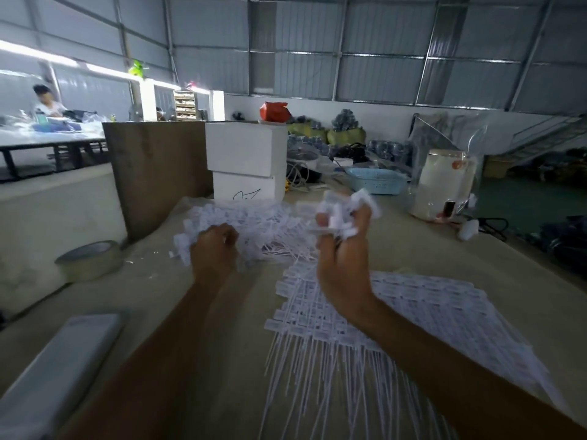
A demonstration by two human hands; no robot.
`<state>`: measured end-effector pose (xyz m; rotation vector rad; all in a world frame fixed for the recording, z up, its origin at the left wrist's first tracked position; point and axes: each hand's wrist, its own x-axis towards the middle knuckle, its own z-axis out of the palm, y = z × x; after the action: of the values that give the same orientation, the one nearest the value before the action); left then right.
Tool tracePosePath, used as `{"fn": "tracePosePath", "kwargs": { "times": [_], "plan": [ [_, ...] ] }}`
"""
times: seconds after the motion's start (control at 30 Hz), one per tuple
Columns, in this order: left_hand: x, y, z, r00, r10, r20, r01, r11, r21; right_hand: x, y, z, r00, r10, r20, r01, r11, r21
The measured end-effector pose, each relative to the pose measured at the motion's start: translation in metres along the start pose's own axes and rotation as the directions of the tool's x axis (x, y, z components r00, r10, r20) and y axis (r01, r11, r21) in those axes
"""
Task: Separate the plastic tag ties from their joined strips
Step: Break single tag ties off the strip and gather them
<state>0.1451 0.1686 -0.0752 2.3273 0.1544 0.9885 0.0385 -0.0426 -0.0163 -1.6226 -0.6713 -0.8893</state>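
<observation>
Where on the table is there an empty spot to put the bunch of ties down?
Bare table shows between the tape roll, the flat white case and the left hand. Another bare strip lies right of the right hand, before the white appliance. It is crowded at the loose tie pile and the joined strips.

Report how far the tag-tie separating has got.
Done: a loose pile of separated ties lies ahead on the table. In hand: the right hand grips a bunch of ties; the left hand rests curled at the pile's edge, its grip unclear. Left: a large sheet of joined strips lies under the right forearm.
</observation>
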Motion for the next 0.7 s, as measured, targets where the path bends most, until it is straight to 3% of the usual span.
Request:
{"fn": "tracePosePath", "kwargs": {
  "times": [0.13, 0.23, 0.33, 0.4, 0.47, 0.6, 0.7],
  "plan": [
    [0.025, 0.012, -0.005, 0.988, 0.125, -0.095, -0.140, 0.973, -0.181, -0.010, 0.010, 0.032, 0.932, 0.108, 0.346, -0.048, 0.983, -0.179],
    [0.045, 0.014, -0.008, 0.982, 0.150, -0.114, -0.176, 0.946, -0.272, -0.005, 0.013, 0.051, 0.741, 0.227, 0.632, 0.079, 0.905, -0.418],
    [0.063, 0.018, -0.015, 0.992, 0.111, -0.056, -0.125, 0.868, -0.481, -0.007, 0.030, 0.070, 0.632, 0.162, 0.758, 0.269, 0.871, -0.411],
    [0.072, 0.020, -0.022, 0.994, 0.106, -0.013, -0.093, 0.796, -0.598, 0.003, 0.049, 0.077, 0.627, 0.112, 0.771, 0.365, 0.831, -0.419],
    [0.078, 0.020, -0.029, 0.994, 0.111, 0.013, -0.075, 0.746, -0.661, 0.022, 0.063, 0.079, 0.668, -0.015, 0.744, 0.481, 0.772, -0.416],
    [0.085, 0.020, -0.040, 0.993, 0.116, 0.003, -0.076, 0.676, -0.733, 0.048, 0.099, 0.081, 0.634, -0.227, 0.740, 0.660, 0.657, -0.365],
    [0.086, 0.025, -0.046, 0.992, 0.122, 0.028, -0.056, 0.630, -0.775, 0.067, 0.119, 0.091, 0.666, -0.116, 0.737, 0.610, 0.655, -0.447]
  ]
}}
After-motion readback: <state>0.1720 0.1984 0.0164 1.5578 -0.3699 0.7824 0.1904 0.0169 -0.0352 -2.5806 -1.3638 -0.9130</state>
